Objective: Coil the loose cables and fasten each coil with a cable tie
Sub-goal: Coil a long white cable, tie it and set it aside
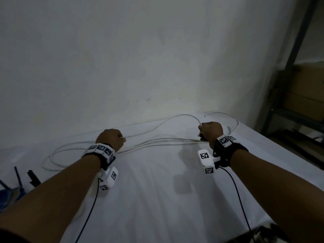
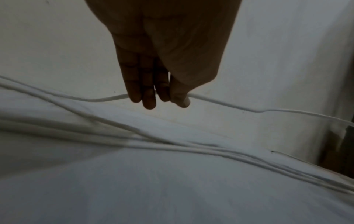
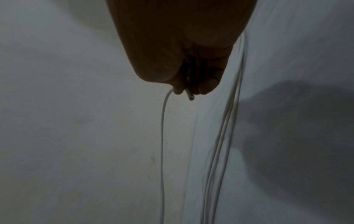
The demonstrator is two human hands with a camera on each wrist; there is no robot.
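- White cable lies in long loose loops across the bench, strung btwn both hands.
- Right hand fist grips gathered strands + cut end; left hand pinches one strand.
- Feed even loops w/ left, keep right grip firm, avoid twists.

The cable lies on the table in long strands running between the left hand and the right hand. One strand arches behind the others from the left hand's fingers across to the right hand. Left of the left hand the strands loop back on the table. Right of and behind the right hand another loop curves round. A wall stands behind both hands, shelving far right of the right hand
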